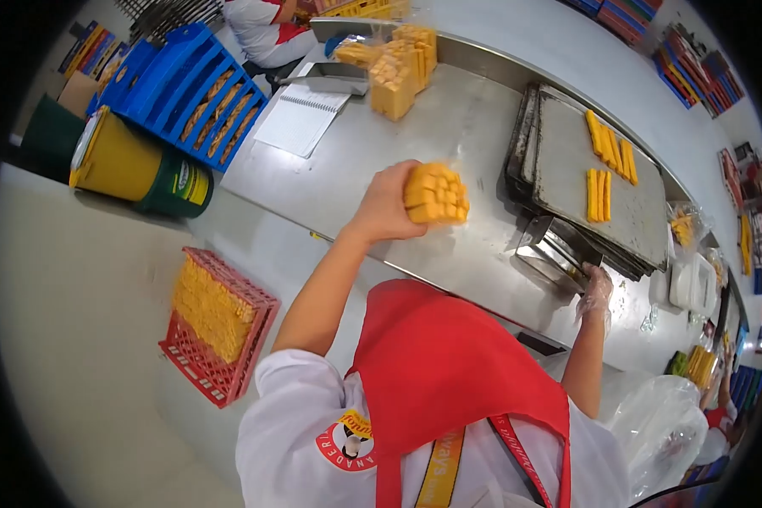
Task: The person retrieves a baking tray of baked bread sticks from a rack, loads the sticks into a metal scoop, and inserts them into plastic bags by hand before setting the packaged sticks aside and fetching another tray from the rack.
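Note:
My left hand (389,203) grips a bundle of yellow sticks (436,195), their cut ends facing up, over the steel table (313,199). In a clear plastic glove, my right hand (595,286) is closed on the edge of a metal scoop or pan (559,250) beside the baking trays. Several yellow sticks (599,193) lie in small groups on the top tray (559,161) of the stack. Bagged bundles of yellow sticks (394,80) stand at the far end of the table, near a spiral notebook (300,123) and a metal scoop (326,79).
On the floor at left is a red crate (262,317) filled with yellow pieces. Blue crates (182,93) and yellow and green bins (127,157) stand beyond it. A person (267,30) is behind the table's far end. Clear plastic bags (660,427) are at lower right.

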A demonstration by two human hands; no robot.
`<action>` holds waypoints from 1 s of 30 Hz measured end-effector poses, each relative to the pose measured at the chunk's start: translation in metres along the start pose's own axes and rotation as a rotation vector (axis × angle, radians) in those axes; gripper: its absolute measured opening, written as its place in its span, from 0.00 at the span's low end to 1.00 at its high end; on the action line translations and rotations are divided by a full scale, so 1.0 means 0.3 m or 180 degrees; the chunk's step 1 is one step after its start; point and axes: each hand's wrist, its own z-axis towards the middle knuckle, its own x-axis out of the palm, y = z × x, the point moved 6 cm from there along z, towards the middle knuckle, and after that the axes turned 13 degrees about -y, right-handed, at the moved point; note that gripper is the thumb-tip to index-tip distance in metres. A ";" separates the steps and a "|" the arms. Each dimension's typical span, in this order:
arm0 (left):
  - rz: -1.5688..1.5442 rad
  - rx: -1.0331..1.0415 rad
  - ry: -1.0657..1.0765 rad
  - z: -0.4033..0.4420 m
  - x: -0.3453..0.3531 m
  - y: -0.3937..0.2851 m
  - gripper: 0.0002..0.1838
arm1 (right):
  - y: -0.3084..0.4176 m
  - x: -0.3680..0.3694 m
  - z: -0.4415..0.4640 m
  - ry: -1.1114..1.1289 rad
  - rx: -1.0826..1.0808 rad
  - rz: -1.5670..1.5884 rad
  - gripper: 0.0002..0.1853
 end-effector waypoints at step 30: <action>-0.0283 -0.0884 -0.1006 0.588 0.280 0.200 0.51 | -0.047 0.008 -0.163 -0.0495 -0.0264 0.0350 0.18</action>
